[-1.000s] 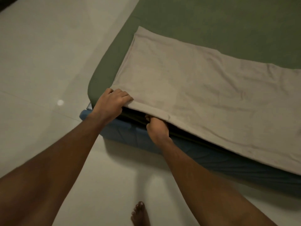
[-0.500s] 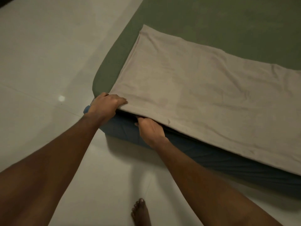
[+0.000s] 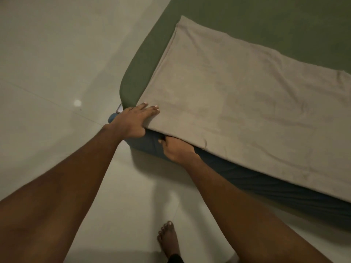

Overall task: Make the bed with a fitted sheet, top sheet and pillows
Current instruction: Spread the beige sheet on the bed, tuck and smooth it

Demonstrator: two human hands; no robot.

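Fingers (image 3: 152,108) flat on top sheet (image 3: 237,103) corner | right hand (image 3: 177,149) beneath edge

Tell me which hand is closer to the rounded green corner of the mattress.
Left. The left hand lies flat on the beige sheet right beside the green corner. The right hand is farther along the bed's side, fingers tucked under the sheet's edge.

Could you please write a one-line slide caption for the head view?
Left hand flat on beige sheet at the green bed corner; right hand reaching under its edge.
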